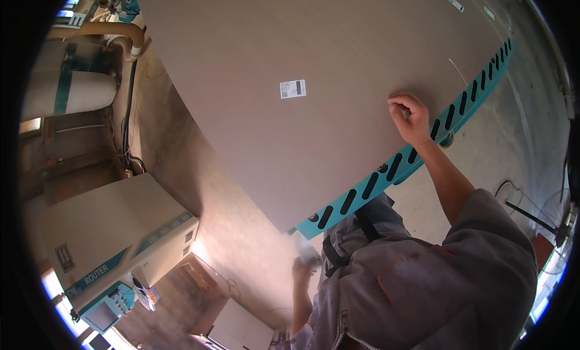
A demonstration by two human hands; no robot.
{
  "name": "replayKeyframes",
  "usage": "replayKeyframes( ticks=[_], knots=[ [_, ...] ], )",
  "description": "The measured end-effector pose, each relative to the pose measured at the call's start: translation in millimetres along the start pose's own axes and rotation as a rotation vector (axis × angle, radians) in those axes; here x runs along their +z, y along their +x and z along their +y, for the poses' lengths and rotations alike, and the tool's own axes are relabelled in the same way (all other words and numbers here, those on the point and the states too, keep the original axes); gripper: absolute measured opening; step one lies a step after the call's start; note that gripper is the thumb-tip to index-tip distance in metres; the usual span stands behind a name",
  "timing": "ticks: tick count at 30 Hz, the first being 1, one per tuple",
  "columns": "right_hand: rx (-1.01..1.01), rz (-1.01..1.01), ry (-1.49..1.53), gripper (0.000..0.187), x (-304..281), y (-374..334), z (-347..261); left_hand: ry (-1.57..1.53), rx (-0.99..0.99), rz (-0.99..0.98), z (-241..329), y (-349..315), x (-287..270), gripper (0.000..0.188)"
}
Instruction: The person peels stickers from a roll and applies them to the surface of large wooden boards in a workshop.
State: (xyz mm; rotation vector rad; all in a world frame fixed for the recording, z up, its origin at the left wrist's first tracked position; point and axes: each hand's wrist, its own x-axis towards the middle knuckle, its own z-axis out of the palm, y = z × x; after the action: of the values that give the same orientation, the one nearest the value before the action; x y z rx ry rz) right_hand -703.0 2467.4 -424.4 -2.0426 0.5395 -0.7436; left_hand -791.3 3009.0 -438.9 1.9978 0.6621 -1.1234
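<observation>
In the head view, a large, flat, brown rectangular panel (241, 54) lies in front of you on a worktop (359, 194) whose near edge is a teal rail with slanted black slots. The panel spreads back from that rail, and its near-left corner sits by the rail's left end.

Your right hand (412, 119) is above the panel, just inside the slotted edge, with its forearm crossing the rail. Its fingers curl loosely toward the thumb; you show nothing clearly in them, and whether they touch the panel cannot be told.

Your left hand (305, 269) is low, just outside the worktop's near-left corner, beside a pale, blurred object (308, 250). Whether its fingers grip that object is unclear.

A white rectangular printed label (293, 88) is on the panel, nearer its left edge than your right hand is. Two small white stickers (456, 4) are toward its far-right corner. Beyond the worktop's left edge stands a beige machine cabinet (103, 220) with teal stripes.
</observation>
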Motion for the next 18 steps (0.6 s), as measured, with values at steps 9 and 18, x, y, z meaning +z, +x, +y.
replayKeyframes(
  ticks=[9, 18],
  knots=[
    [-0.179, -0.006, -0.405, 0.029, 9.7, -83.2, -43.2, -0.014, 0.052, -0.001, -107.9, -0.2, -36.1, 0.036],
    [-0.105, -0.237, -0.380, 0.059, 18.7, -266.4, -93.4, 0.098, -0.029, 0.069, -271.2, -15.7, -69.7, 0.054]
  ],
)
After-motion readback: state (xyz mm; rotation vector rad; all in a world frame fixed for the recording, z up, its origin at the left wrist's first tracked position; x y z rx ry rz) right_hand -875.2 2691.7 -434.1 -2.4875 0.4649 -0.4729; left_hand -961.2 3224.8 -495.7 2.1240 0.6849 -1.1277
